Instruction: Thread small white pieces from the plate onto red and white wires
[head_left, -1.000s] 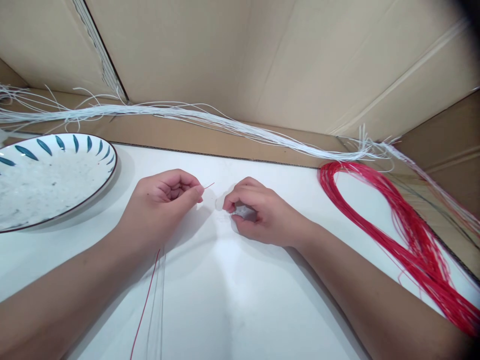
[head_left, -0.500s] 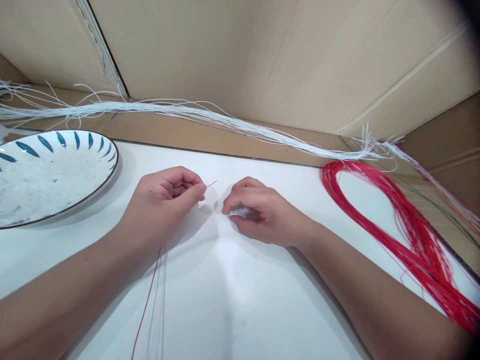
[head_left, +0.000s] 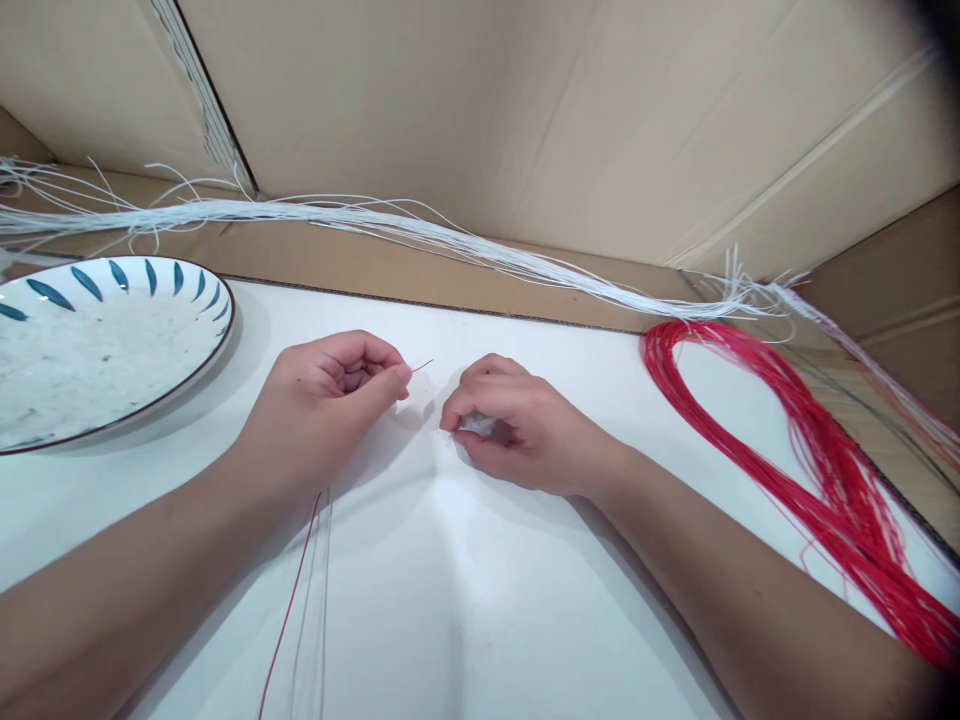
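Between the thumb and forefinger of my left hand [head_left: 337, 400] is a thin red cord [head_left: 289, 610]. Its short free end sticks out past the fingertips to the right, while its long part emerges below the wrist and runs down the white tabletop. To the right, my right hand [head_left: 517, 425] rests low at the table with thumb and forefinger brought together. Small whitish, clear pieces [head_left: 478, 425] lie on the surface, partly hidden under its curled fingers. Whatever is pinched at those fingertips is too small to make out.
A white plate with blue-green leaf strokes [head_left: 150, 277] holds many small whitish pieces at the left. A looped bundle of red cords [head_left: 720, 430] lies at the right. Along the back, white cords [head_left: 450, 240] stretch before cardboard walls [head_left: 420, 100].
My right thumb and forefinger have drawn closer together and shifted slightly left among the small clear pieces. My left hand keeps its pinch on the red cord, almost still.
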